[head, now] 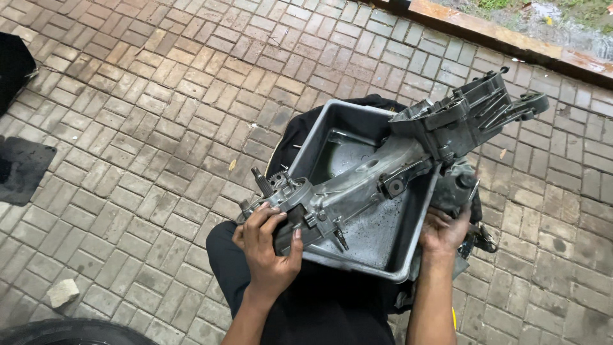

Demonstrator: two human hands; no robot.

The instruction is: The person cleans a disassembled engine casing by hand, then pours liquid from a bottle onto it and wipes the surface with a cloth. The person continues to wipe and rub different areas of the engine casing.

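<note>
Left hand (267, 246), right hand (442, 233) gripping grey engine casing (377, 172), above metal tray (332, 124)

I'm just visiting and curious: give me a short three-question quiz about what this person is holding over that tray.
1. True or false: the long grey metal engine casing lies across the grey rectangular metal tray.
2. Which hand grips the end with the small toothed gear? A) left hand B) right hand
3. Fill in: the ground is paved with grey ____.

Key: 1. True; the casing spans the tray from its near-left edge to beyond its far-right corner. 2. A; the left hand wraps around that end, while the right hand supports the casing at the tray's right side. 3. Bricks.
</note>
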